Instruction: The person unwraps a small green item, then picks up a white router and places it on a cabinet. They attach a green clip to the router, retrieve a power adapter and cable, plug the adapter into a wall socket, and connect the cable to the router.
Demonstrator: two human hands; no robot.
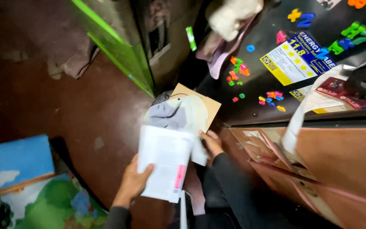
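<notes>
Left hand [133, 181] grips the near edge of a white printed booklet [166, 163], thumb curled on top. Right hand [211, 143] pinches flat card and paper sheets [185, 111] just beyond it, over the glossy brown floor [64, 106]. Plastic letter magnets [238, 70] dot the dark fridge door [267, 76].

Left hand [133, 181] fingers — behind white booklet [166, 162]

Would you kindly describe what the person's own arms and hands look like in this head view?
Both hands are bare: no gloves, rings or watch show. The left hand emerges from a dark grey long sleeve; the right hand from a similar dark sleeve reaching the wrist. No markings visible.
</notes>
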